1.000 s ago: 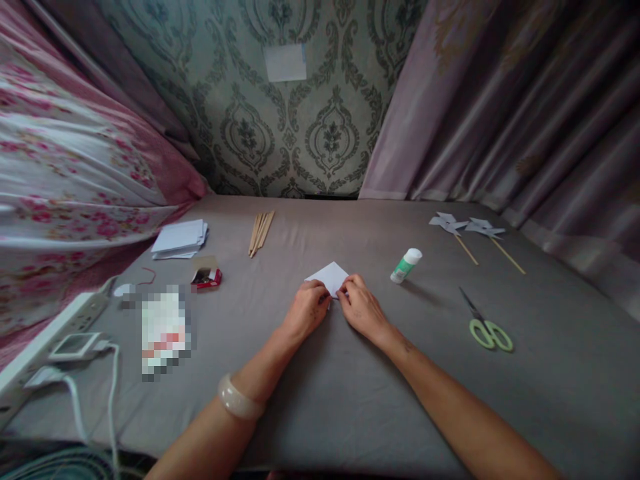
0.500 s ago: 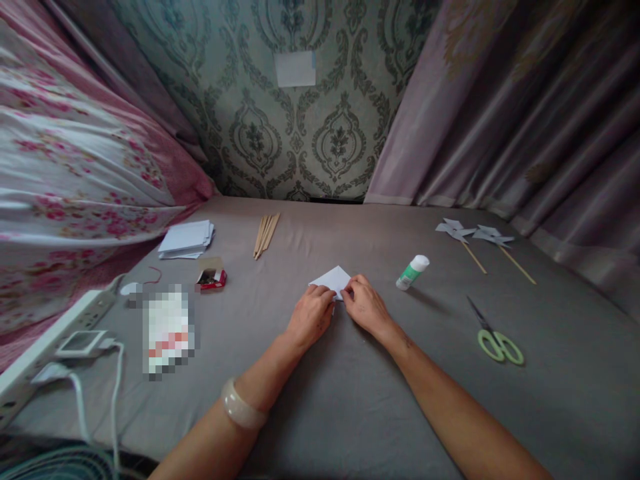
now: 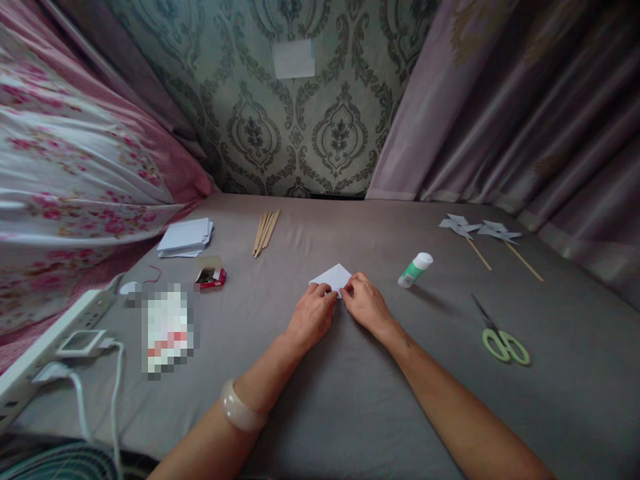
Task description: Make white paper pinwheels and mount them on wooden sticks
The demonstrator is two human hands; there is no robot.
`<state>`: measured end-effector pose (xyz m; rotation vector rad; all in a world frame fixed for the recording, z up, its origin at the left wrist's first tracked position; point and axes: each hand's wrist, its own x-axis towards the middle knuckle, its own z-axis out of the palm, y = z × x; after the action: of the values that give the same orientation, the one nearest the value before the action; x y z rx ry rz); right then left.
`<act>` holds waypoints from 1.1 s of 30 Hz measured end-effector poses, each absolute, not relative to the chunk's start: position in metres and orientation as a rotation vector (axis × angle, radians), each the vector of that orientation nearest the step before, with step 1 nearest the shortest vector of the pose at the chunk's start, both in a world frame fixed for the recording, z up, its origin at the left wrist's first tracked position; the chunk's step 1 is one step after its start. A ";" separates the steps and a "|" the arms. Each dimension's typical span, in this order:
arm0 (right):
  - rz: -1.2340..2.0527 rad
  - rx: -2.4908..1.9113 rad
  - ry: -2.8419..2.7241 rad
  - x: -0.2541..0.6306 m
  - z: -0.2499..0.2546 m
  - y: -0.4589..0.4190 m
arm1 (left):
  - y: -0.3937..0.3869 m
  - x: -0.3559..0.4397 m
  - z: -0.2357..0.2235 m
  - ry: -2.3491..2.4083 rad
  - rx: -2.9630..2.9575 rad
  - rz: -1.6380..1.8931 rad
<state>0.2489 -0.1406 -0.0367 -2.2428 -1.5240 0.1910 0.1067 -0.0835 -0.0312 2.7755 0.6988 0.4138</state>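
Observation:
A small white sheet of paper (image 3: 334, 275), its far corner pointing away from me, lies on the grey cloth in the middle of the view. My left hand (image 3: 314, 310) presses on its near left part with the fingers bent together. From the right, my right hand (image 3: 367, 301) pinches the near right edge between thumb and fingers. Both hands hide the near part of the paper, so its folds there cannot be made out. A glue stick (image 3: 415, 270) with a white cap stands to the right of my right hand.
Scissors (image 3: 500, 337) and two paper pinwheels on sticks (image 3: 457, 228) lie to the right. At the left are a paper stack (image 3: 185, 238), wooden sticks (image 3: 266, 233), an open red box (image 3: 211, 276), a blurred-out packet (image 3: 167, 327) and a power strip (image 3: 55, 347) with cables.
The view has shifted slightly. My hands stay at the paper, with the left fingers a little closer to the right ones. The objects lie as before.

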 end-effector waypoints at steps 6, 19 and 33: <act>0.175 -2.234 -1.504 0.248 -0.041 -0.141 | -0.084 0.106 -0.031 0.685 2.787 0.427; 0.109 -2.169 -1.494 0.243 -0.040 -0.147 | -0.084 0.106 -0.031 0.679 2.827 0.396; 0.137 -2.172 -1.655 0.241 -0.034 -0.152 | -0.087 0.107 -0.030 0.707 2.840 0.376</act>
<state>0.2407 -0.1518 -0.0341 -2.1718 -1.6546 0.1372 0.1069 -0.0868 -0.0300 2.8398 0.7072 0.3761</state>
